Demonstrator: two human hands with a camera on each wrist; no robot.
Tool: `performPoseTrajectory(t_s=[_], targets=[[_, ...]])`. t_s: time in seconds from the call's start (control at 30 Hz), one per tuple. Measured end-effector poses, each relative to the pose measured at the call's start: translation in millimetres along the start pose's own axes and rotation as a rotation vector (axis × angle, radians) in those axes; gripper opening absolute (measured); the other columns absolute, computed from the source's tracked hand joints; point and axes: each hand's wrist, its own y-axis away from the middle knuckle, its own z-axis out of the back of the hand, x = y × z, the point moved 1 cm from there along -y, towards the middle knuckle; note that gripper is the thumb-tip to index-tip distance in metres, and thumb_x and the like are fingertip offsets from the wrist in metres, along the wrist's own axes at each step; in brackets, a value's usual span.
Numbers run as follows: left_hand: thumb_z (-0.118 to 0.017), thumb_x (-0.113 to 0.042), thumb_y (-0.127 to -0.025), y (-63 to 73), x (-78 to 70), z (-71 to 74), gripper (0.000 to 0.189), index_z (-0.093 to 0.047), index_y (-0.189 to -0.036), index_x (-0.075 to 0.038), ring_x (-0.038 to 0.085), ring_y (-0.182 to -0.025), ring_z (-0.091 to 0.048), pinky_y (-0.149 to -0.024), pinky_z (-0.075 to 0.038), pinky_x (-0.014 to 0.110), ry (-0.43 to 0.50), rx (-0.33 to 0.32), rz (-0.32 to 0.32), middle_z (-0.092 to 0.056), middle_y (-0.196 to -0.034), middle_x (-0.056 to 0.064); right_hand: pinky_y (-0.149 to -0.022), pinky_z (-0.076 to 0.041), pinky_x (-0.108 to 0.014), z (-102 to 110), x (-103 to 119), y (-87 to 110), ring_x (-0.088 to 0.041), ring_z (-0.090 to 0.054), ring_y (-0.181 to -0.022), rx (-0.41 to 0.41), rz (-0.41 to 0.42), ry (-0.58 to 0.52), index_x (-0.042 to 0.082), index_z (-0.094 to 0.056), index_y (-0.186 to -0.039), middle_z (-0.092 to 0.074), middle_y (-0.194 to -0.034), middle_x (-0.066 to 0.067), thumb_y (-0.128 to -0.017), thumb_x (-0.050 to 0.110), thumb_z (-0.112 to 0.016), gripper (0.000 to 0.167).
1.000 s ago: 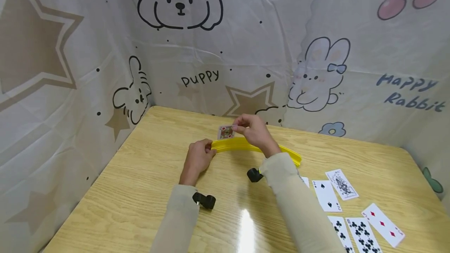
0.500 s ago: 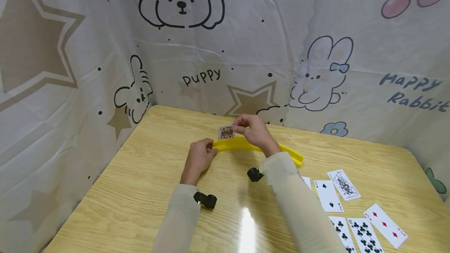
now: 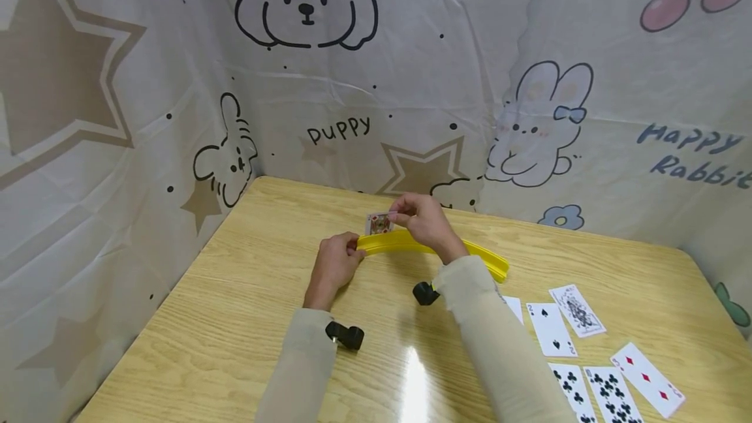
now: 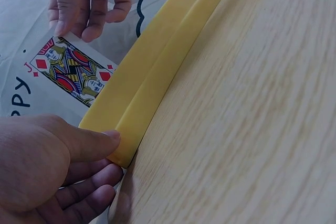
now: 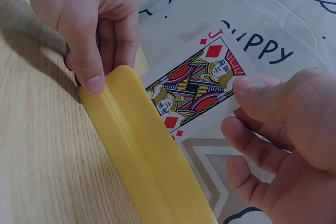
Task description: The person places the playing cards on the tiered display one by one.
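Observation:
A curved yellow card holder lies across the far middle of the table. My left hand pinches its left end, thumb on the near face and fingers behind, as the left wrist view shows. The jack of diamonds stands upright at the holder's left part, its lower edge hidden behind the yellow wall. My right hand pinches this playing card by its upper right corner between thumb and index finger. In the right wrist view the other fingers of that hand are loosely bent below the card.
Several playing cards lie face up at the right, among them a two of spades, a joker-like card, a three of diamonds and a ten of clubs. A printed curtain hangs behind the wooden table.
The jack of diamonds sits slightly lower against the yellow holder, and the right hand has come down a little with it. The left hand keeps its grip; the head view has shifted slightly.

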Motion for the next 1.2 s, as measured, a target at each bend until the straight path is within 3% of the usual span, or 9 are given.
performPoseTrajectory(t_s=[0.43, 0.93, 1.2], targets=[[-0.074, -0.008, -0.091, 0.3, -0.7, -1.0, 0.033, -0.069, -0.122, 0.002, 0.019, -0.086, -0.065, -0.077, -0.056, 0.033, -0.019, -0.009, 0.006, -0.07, -0.1, 0.012, -0.085, -0.051, -0.039, 6.5, -1.8, 4.1, -0.026, -0.06, -0.093, 0.01, -0.045, -0.042, 0.001, -0.066, -0.115, -0.066, -0.104, -0.009, -0.097, 0.02, -0.069, 0.026], [-0.074, -0.009, -0.091, 1.2, -0.9, -1.1, 0.035, -0.067, -0.123, 0.003, 0.021, -0.089, -0.067, -0.079, -0.056, 0.036, -0.017, -0.007, 0.006, -0.07, -0.103, 0.014, -0.081, -0.051, -0.039, 25.4, -17.9, 25.6, -0.025, -0.061, -0.091, 0.008, -0.016, 0.024, -0.001, -0.067, -0.116, -0.067, -0.105, -0.011, -0.096, 0.022, -0.07, 0.03], [-0.074, -0.011, -0.093, 0.3, -1.5, -1.8, 0.035, -0.068, -0.125, 0.001, 0.019, -0.087, -0.064, -0.078, -0.055, 0.033, -0.046, 0.002, 0.017, -0.07, -0.103, 0.012, -0.079, -0.052, -0.038, 39.9, -19.3, 41.3, -0.025, -0.061, -0.092, -0.004, -0.074, 0.058, 0.0, -0.067, -0.117, -0.067, -0.106, -0.01, -0.096, 0.023, -0.07, 0.032]])
